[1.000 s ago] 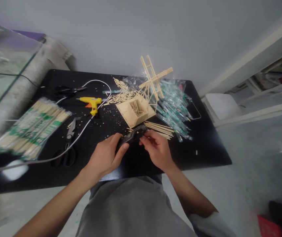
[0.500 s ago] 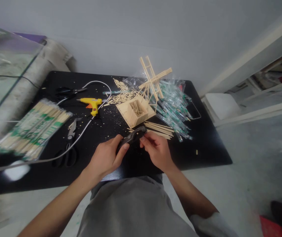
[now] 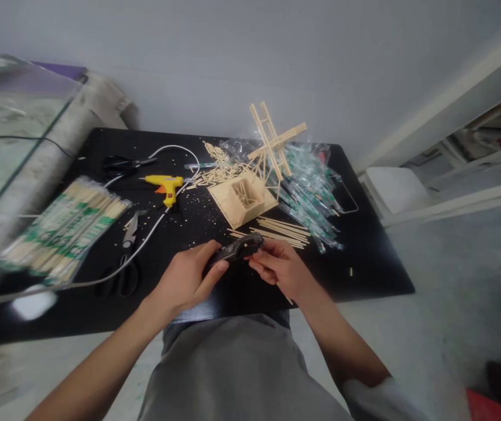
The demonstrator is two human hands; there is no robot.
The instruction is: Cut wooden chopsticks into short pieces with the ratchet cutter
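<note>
left hand [image 3: 184, 275] is wrapped round a black curved-handled tool [image 3: 235, 250], fingers closed over it. right hand [image 3: 281, 269] is pinched at the tool's far end, looks like on a thin pale wooden stick [image 3: 290, 301] whose end pokes out below that hand; exact grip point is hidden. tool sits between the two hands, over the near part of the black wooden worktop [image 3: 373, 263].

risks: right fingertips are right by the tool's end, so if that end bites, a hard left squeeze could nip them. loose pinch could let the stick twist or slip; a cut piece could fly off.

just beyond the hands is the pale wooden model with square base and crossed blades [image 3: 220, 202]. pushing either hand forward could knock it, and the thin blades look easy to snap. row of loose pale sticks [image 3: 283, 231] lies just past the right hand; a knuckle sweep could scatter them.

yellow plastic glue gun [image 3: 169, 184] is farther out past the left hand. white cable [image 3: 147, 240] curves left of that hand, over the black-handled scissors [image 3: 128, 275]; left elbow catching the cable could drag both. can't tell if the gun is hot; if so, reaching that way could burn.
</note>
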